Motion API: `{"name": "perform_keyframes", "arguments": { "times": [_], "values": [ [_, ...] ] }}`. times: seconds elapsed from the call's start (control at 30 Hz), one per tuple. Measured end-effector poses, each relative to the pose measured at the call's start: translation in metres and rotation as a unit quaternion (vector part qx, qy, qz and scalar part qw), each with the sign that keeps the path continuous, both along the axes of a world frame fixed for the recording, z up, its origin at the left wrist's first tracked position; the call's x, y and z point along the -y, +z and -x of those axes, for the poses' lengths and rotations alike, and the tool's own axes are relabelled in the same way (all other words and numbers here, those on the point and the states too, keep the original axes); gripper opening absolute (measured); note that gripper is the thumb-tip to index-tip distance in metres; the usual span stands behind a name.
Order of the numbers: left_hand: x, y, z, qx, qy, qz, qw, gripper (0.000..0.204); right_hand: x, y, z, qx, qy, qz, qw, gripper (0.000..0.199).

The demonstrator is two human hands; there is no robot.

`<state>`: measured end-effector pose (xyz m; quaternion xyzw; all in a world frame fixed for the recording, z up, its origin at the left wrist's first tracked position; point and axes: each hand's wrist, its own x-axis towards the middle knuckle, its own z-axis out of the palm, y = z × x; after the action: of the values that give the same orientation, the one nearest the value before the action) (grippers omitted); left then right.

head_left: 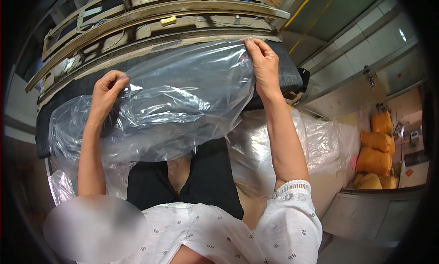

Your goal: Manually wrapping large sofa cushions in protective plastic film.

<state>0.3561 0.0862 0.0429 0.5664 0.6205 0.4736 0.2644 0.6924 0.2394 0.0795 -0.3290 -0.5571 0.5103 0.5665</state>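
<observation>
A large clear plastic sheet or bag (178, 99) stretches between my two hands and hangs toward my lap in shiny folds. My left hand (109, 89) pinches its upper edge near the left side. At its far right corner, my right hand (263, 62) grips the film between thumb and fingers, higher up than the left. Beneath the plastic lies a dark padded work surface (284, 65). Whether the film is one layer or two, I cannot tell.
Wooden rails (164, 10) run along the back of the work surface, with a small yellow block (168, 21) on them. More clear plastic (320, 140) is heaped to the right. Several orange sacks (375, 156) are stacked beyond an opening at the far right.
</observation>
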Motion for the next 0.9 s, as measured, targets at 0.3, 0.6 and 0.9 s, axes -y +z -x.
{"name": "perform_keyframes", "arguments": {
  "times": [0.3,0.6,0.9],
  "values": [
    [-0.031,-0.032,0.029,0.019,0.16,-0.093,0.983,0.021,-0.067,-0.074,0.064,0.103,-0.148,-0.052,0.982,0.013],
    [-0.07,-0.018,0.04,-0.136,0.256,-0.06,0.955,0.027,-0.112,-0.078,0.093,0.24,-0.252,-0.136,0.928,0.014],
    [-0.075,0.004,0.036,-0.217,0.29,0.028,0.932,0.037,-0.104,-0.067,0.095,0.352,-0.328,-0.111,0.87,0.031]
  ]
}}
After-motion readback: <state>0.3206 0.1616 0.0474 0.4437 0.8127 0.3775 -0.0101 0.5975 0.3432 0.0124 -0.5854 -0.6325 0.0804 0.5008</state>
